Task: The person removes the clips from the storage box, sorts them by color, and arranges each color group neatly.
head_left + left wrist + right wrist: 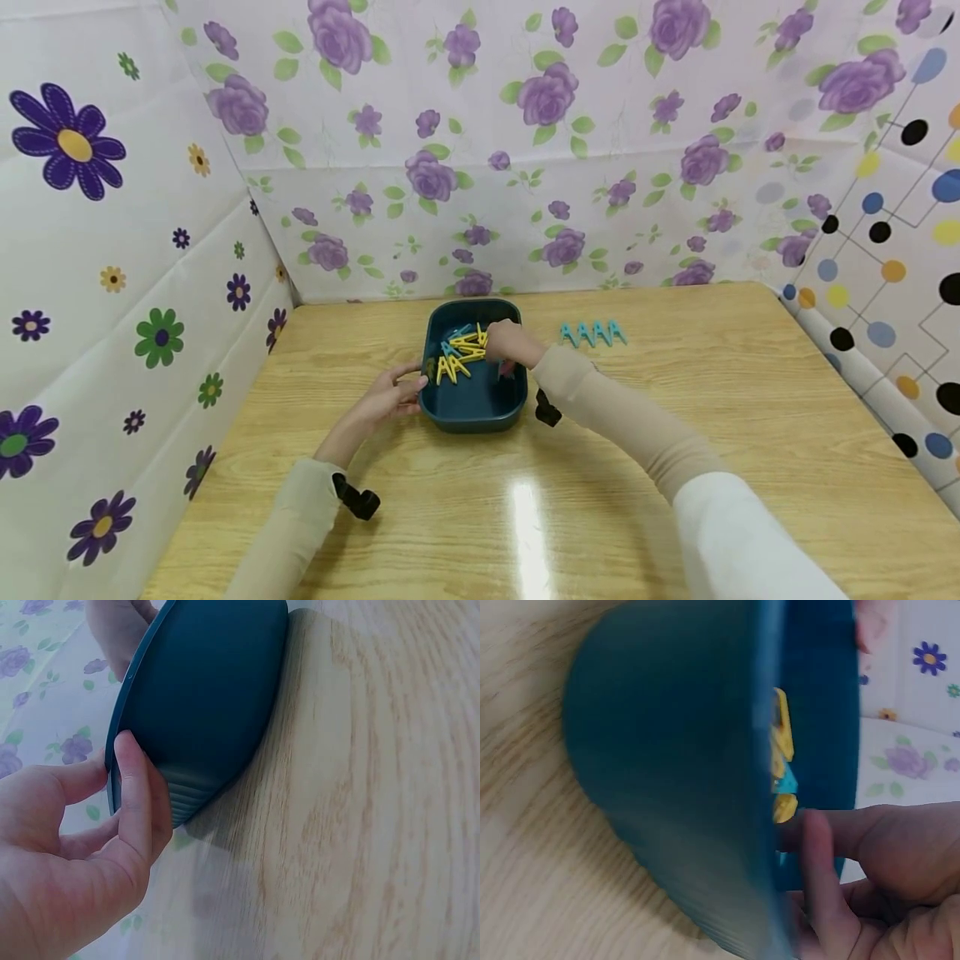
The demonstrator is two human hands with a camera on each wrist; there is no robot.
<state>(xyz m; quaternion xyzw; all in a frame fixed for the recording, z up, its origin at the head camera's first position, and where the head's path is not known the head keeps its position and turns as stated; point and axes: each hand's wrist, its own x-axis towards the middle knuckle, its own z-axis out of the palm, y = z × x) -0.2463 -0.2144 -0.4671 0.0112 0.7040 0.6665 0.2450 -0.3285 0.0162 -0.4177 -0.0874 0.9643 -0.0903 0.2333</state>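
Sitting on the wooden table [637, 483], near its far edge, a dark teal bin [472, 426] holds a loose heap of clothespins, mostly yellow clips [442, 369] with some blue clips [447, 348] among them, gathered toward the left and middle of its floor. The left hand [390, 394] pinches the bin's left side, thumb at the rim and fingers bent against the outer wall, as the left wrist view shows. The right hand [512, 343] reaches over the right side down into the bin, its fingers bent low beside the heap; a bit of light blue shows by the fingertips in the right wrist view, but I cannot tell whether they grip it or only lie next to it. Just beyond the bin to the right, a row of four blue clips [582, 332] lies on the table, side by side and all pointing the same way. Each forearm wears a beige sleeve [292, 517] and a small black device [360, 502] at the wrist. Behind the table hangs a cloth with purple roses [547, 96]; a daisy-print cloth [112, 333] covers the left side, and a cloth with coloured dots [900, 275] the right
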